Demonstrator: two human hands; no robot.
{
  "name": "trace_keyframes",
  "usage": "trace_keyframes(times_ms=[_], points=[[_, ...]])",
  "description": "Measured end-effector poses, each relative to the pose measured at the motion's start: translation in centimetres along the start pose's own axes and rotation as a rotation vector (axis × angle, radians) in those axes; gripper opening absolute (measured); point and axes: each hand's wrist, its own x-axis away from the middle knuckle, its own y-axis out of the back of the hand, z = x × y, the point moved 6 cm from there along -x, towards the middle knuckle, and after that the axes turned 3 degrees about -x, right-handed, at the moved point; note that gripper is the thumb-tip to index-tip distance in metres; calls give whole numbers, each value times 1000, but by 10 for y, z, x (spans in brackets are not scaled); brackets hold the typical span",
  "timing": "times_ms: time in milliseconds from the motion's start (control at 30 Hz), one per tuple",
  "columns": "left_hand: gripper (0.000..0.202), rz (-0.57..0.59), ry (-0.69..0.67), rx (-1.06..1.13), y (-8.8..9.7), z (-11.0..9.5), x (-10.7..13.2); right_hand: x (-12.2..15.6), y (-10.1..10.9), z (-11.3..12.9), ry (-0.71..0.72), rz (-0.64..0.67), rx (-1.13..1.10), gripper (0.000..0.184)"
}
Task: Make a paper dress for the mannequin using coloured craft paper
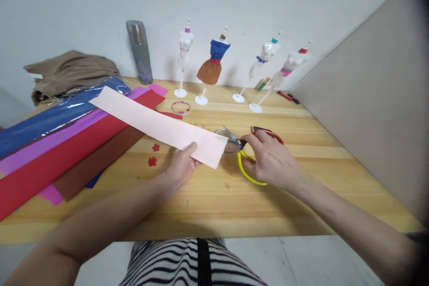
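My left hand (183,165) pinches a long pale pink paper strip (157,127) near its right end, thumb on top. The strip slants up to the left, over the coloured sheets. In my right hand (273,161) is a pair of scissors (239,144) with one yellow and one red handle loop. Their blades are spread, and the lower one meets the strip's upper right corner. Whether it has cut in there, I cannot tell. Behind the blades lies a round ring-like item (230,146), partly hidden. Two small red flower cut-outs (152,161) rest left of my left hand.
Red (67,158), brown, purple and blue sheets cover the table's left side, with brown cloth (72,71) behind. A flask (140,53) and several small mannequins on stands stand along the wall; one (214,60) wears a blue top and brown skirt. A partition (375,76) bounds the right.
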Motion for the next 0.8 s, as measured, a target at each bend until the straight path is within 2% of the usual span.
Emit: trace_keyframes(times_ms=[167,400,633,800], points=[[20,-43,-6,-13,3,1,0,-8,-2,3,26,1,-62,44],[25,-57,1,-3,4,1,-1,-9,-3,9,64,-14,-89,55],[29,-54,-3,-29,2,2,0,-10,-1,9,39,-25,82,47],[25,-43,-13,-52,2,3,0,-12,-2,7,68,-83,160,43]])
